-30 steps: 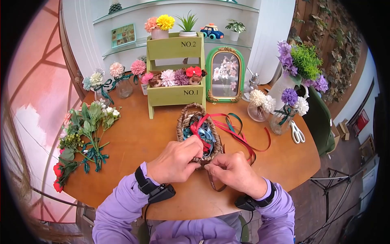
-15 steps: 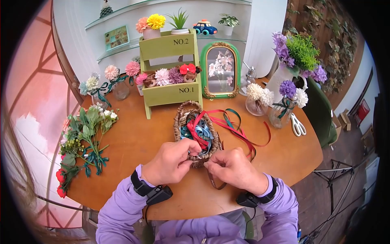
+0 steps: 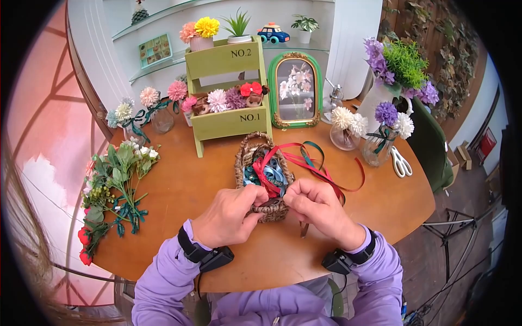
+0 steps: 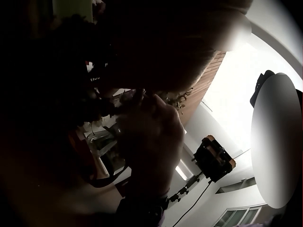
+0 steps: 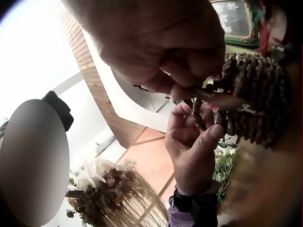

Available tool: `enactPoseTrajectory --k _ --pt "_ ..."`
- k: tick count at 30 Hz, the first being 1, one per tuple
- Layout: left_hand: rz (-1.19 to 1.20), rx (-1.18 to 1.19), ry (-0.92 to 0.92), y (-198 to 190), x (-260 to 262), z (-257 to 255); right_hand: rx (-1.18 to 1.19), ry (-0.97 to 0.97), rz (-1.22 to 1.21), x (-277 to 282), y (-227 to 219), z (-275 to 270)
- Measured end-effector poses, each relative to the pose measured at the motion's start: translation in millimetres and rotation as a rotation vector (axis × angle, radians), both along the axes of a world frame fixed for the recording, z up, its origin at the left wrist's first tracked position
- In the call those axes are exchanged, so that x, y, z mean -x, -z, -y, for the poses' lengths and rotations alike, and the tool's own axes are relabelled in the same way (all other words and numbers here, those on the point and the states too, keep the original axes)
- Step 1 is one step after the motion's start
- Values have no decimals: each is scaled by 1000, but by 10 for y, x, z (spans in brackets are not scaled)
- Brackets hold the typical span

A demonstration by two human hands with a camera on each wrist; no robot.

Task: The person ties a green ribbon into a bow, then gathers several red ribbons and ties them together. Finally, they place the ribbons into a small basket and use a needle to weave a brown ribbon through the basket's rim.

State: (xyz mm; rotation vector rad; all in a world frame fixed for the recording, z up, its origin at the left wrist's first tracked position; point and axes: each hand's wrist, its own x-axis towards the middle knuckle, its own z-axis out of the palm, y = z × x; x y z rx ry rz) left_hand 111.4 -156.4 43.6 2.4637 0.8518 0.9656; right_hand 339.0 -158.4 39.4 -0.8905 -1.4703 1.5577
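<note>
A woven basket (image 3: 238,173) filled with red, blue and green ribbons stands in front of the person in the head view. At its near end, the left hand (image 3: 225,215) has thumb and fingers bent around the woven handle; the right wrist view shows this left hand (image 5: 191,151) from the side. The right hand (image 3: 325,213) pinches a thin brown ribbon (image 3: 304,230) just right of the basket. That brown ribbon (image 5: 244,108), with pale lettering, runs from the right hand (image 5: 161,52) across the basket's end. The left wrist view is very dark.
Red ribbon (image 3: 358,187) trails right of the basket. Artificial flowers (image 3: 122,171) lie at the left. Behind stand a green tiered shelf (image 3: 231,126), a framed picture (image 3: 272,103) and flower vases (image 3: 344,139). White scissors (image 3: 401,163) lie at the right.
The right hand has moved up and to the right, and the brown ribbon's hanging loop below it has shortened. The left hand has stayed by the basket's near end.
</note>
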Motion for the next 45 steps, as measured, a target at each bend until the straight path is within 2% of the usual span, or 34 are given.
enactPoseTrajectory --k 2,4,5,7,9,11,18,22,24,26,30,33,35,37,40,42,45 --pt "-2 -8 9 -3 31 -8 20 27 -8 14 -14 5" --pt "-5 -16 20 -13 67 -9 -258 74 146 74 -53 31" --pt "-12 21 20 -24 83 -5 -258 75 146 84 -29 24" --pt "-18 59 20 -12 86 -20 -404 1 233 98 44 3" --pt "92 -152 78 42 77 -74 -420 18 298 95 18 -3" --pt "79 -240 84 51 82 -93 -588 38 293 92 55 -34" --pt "-30 -590 63 113 143 -57 -575 34 298 88 68 -43" --pt "-50 -607 63 94 132 -44 -517 46 279 127 76 -63" --pt "-26 -540 65 108 137 -65 -480 60 239 118 40 -83" --pt "15 -481 87 134 138 -106 -406 -100 285 62 -62 -144" --pt "67 -378 103 146 158 -120 -546 -146 275 110 -57 -253" --pt "69 -371 73 49 130 -80 -443 -230 331 127 -66 -338" --pt "37 -364 89 19 129 -76 -336 -268 185 138 -17 -401" --pt "6 -356 104 24 120 -69 -305 -283 207 131 -5 -444" --pt "-60 -392 81 62 102 -49 -268 -281 239 144 -9 -441" --pt "-150 -522 67 75 106 -47 -263 -265 248 151 -8 -436" --pt "-58 -582 82 124 59 -63 -279 -253 287 149 -17 -434"
